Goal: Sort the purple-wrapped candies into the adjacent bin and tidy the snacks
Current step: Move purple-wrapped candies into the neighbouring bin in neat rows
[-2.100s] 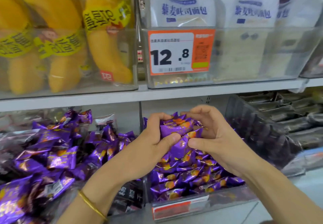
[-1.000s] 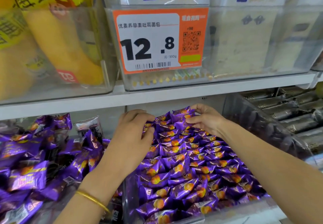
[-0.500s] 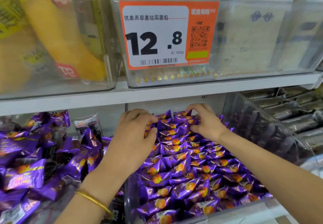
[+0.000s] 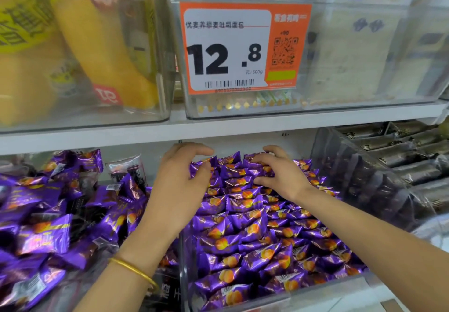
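A clear middle bin (image 4: 185, 258) on the lower shelf is filled with several purple-wrapped candies (image 4: 252, 229) lying in rough rows. My left hand (image 4: 181, 185) rests at the back left of this pile, fingers curled and spread, touching the wrappers. At the back right of the same pile my right hand (image 4: 279, 175) has its fingertips pressed on the rear candies. Neither hand holds a candy. The left bin (image 4: 48, 226) carries a loose heap of the same purple candies mixed with a few dark and clear packets (image 4: 126, 168).
A white shelf board (image 4: 218, 127) runs just above my hands. On it stand clear bins with yellow banana-shaped snacks (image 4: 102, 51) and white bread bags behind an orange 12.8 price tag (image 4: 243, 46). A tilted clear bin of dark wrapped bars (image 4: 388, 165) is at the right.
Two seconds ago both hands held a bunch of purple candies above the middle bin. They have since set them down at the back of the pile, and my fingers have spread over the rear rows.
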A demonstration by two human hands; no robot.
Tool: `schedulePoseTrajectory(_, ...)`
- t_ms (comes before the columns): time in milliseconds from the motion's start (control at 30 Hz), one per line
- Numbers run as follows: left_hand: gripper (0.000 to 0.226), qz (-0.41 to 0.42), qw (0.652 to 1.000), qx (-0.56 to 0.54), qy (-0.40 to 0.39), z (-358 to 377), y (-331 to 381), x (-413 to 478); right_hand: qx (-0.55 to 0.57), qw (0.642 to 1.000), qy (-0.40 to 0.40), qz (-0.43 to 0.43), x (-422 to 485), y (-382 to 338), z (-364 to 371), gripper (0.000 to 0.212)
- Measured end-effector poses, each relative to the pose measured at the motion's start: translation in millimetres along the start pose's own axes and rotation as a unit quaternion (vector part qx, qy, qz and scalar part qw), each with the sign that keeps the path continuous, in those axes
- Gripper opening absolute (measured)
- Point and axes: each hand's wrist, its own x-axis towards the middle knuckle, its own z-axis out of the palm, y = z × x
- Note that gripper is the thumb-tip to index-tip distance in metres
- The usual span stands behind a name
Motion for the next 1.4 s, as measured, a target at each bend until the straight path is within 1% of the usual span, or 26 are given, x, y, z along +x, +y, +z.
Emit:
schedulePoseTrajectory(67, 0.027, -0.035, 0.998, -0.049, 0.022, -11.4, -3.7, 1.3, -0.013, 1.0, 0.001, 0.002, -2.1, 1.8, -1.3, 0.054)
schedulePoseTrajectory(133, 0.031, -0.056, 0.996, -0.055, 0.043, -27.0, -10.2, 2.9, -0.022, 1.0, -0.001, 0.004, -4.8, 2.0, -3.0, 0.056)
schedulePoseTrajectory(233, 0.029, -0.069, 0.996, -0.003, 0.055, -56.0, -24.8, 3.8, -0.031, 0.999, -0.009, 0.011, -9.4, -0.6, -8.1, 0.056)
schedulePoseTrajectory(300, 0.028, -0.081, 0.995, 0.042, 0.041, -74.8, -37.9, 2.2, -0.035, 0.999, 0.001, 0.017, -14.4, -6.1, -15.1, 0.054)
schedulePoseTrajectory(333, 0.028, -0.089, 0.994, 0.062, 0.028, -82.6, -44.1, 0.6, -0.031, 0.999, 0.019, 0.017, -17.7, -11.2, -19.6, 0.052)
schedulePoseTrajectory(433, 0.03, -0.098, 0.987, 0.122, -0.039, -94.9, -58.9, -5.7, 0.035, 0.996, 0.084, -0.008, -33.9, -40.8, -33.8, 0.045)
schedulePoseTrajectory(500, 0.036, -0.071, 0.976, 0.174, -0.109, -91.2, -67.5, -7.5, 0.087, 0.992, 0.088, -0.037, -49.5, -68.9, -40.4, 0.041)
schedulePoseTrajectory(567, 0.053, -0.041, 0.957, 0.219, -0.188, -79.1, -73.4, -5.3, 0.137, 0.986, 0.071, -0.063, -64.9, -94.7, -41.1, 0.038)
schedulePoseTrajectory(633, 0.073, -0.026, 0.924, 0.275, -0.263, -62.8, -77.7, -1.5, 0.198, 0.975, 0.064, -0.073, -77.2, -111.9, -34.3, 0.038)
schedulePoseTrajectory(667, 0.08, -0.031, 0.909, 0.297, -0.291, -55.1, -76.9, -0.1, 0.227, 0.969, 0.072, -0.07, -81.8, -117.2, -29.1, 0.039)
schedulePoseTrajectory(700, 0.087, -0.044, 0.897, 0.31, -0.312, -49.1, -75.9, 1.1, 0.251, 0.962, 0.085, -0.065, -85.5, -120.6, -23.6, 0.041)
schedulePoseTrajectory(767, 0.098, -0.081, 0.884, 0.311, -0.34, -41.7, -74.3, 3.2, 0.285, 0.951, 0.107, -0.05, -89.5, -123.3, -14.1, 0.044)
schedulePoseTrajectory(867, 0.106, -0.101, 0.87, 0.321, -0.36, -35.5, -77.1, 4.7, 0.291, 0.951, 0.104, -0.03, -89.5, -122.8, -6.8, 0.041)
schedulePoseTrajectory(1000, 0.103, -0.092, 0.86, 0.36, -0.35, -27.6, -86.7, 10.1, 0.297, 0.949, 0.109, -0.009, -84.1, -122.3, -4.2, 0.035)
schedulePoseTrajectory(1100, 0.101, -0.124, 0.864, 0.35, -0.34, -26.2, -88.1, 13.4, 0.301, 0.947, 0.109, -0.007, -82.0, -122.6, -1.5, 0.034)
schedulePoseTrajectory(1167, 0.089, -0.128, 0.873, 0.34, -0.325, -27.4, -89.3, 14.7, 0.303, 0.947, 0.108, -0.006, -80.9, -122.2, -0.7, 0.034)
schedulePoseTrajectory(1233, 0.074, -0.115, 0.883, 0.33, -0.313, -29.0, -89.7, 14.0, 0.302, 0.947, 0.107, -0.005, -80.0, -121.5, -0.6, 0.032)
schedulePoseTrajectory(1300, 0.066, -0.09, 0.881, 0.337, -0.32, -30.7, -88.5, 12.1, 0.301, 0.948, 0.105, -0.004, -79.5, -121.2, -0.6, 0.032)
schedulePoseTrajectory(1400, 0.05, -0.047, 0.885, 0.346, -0.308, -33.0, -83.6, 9.5, 0.299, 0.948, 0.107, -0.008, -78.9, -122.0, -0.3, 0.032)
